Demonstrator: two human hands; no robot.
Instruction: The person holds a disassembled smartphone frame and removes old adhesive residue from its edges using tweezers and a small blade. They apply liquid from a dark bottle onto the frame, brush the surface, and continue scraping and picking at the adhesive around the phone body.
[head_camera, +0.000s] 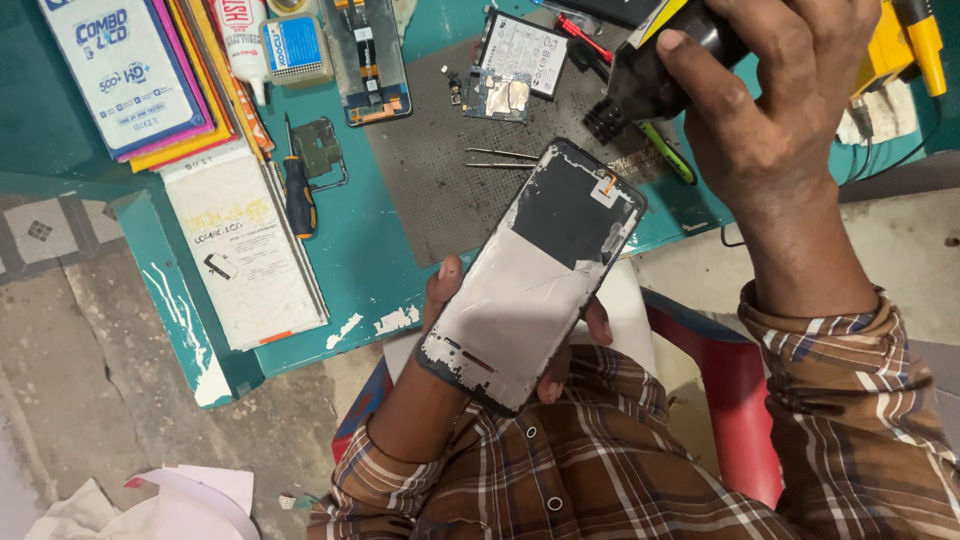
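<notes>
The left hand (450, 300) holds an opened phone frame (530, 275) from beneath, fingers clamped on its long edges — thumb on one side, fingertips on the other. The frame is lifted clear of the teal surface (350, 250), over its near edge, inner side up with a pale sheet across the middle. The right hand (770, 110) is wrapped around the black body of a heat gun (650, 75), fingers closed on it — nozzle aimed down near the frame's top corner. Tweezers (500, 158) lie on the grey mat (430, 190); a screwdriver (298, 190) rests beside stacked packets (130, 70) toward the far left corner.
</notes>
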